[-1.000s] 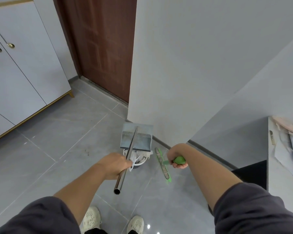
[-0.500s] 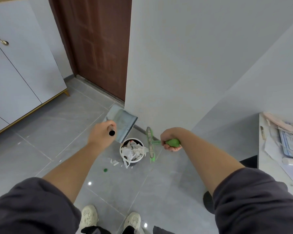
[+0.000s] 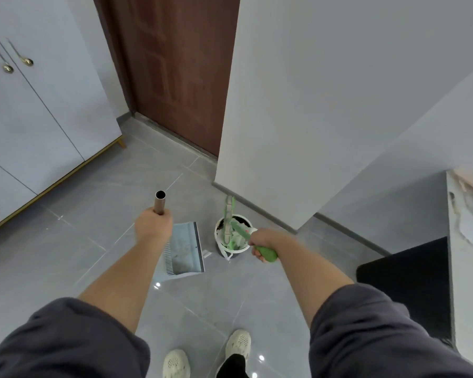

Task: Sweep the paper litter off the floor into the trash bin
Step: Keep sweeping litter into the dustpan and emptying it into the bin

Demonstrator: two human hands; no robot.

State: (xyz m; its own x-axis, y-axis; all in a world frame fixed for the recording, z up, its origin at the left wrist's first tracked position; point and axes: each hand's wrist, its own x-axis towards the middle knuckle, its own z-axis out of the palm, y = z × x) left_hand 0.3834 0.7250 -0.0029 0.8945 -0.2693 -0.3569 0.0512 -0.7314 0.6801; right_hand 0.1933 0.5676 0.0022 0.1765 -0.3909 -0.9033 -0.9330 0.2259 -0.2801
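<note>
My left hand (image 3: 153,227) is wrapped tight round the bare metal tube handle (image 3: 160,199) of the dustpan (image 3: 185,255), fingers curled and clamped just below its open top end. The pan hangs low over the grey tile floor (image 3: 93,214), just beside the trash bin (image 3: 217,234); I can't tell whether its lip is touching the tiles. My right hand (image 3: 258,241) is closed round the grip of the green hand broom (image 3: 228,211), whose long head lies across the bin's mouth. Most of the paper litter (image 3: 239,237) sits crumpled in the bin, piled about level with the rim. One small white scrap (image 3: 206,253) lies on the floor between the pan's edge and the bin. I'd expect that paper to be nearly weightless and soft, so it will skitter or lift at a quick stroke. Slow, short strokes with the broom pressed flat should suit it. The smooth tube could turn in my palm, so I'd grip it high and firmly to keep the pan's lip square to the floor. The bin looks light and easy to tip.
</note>
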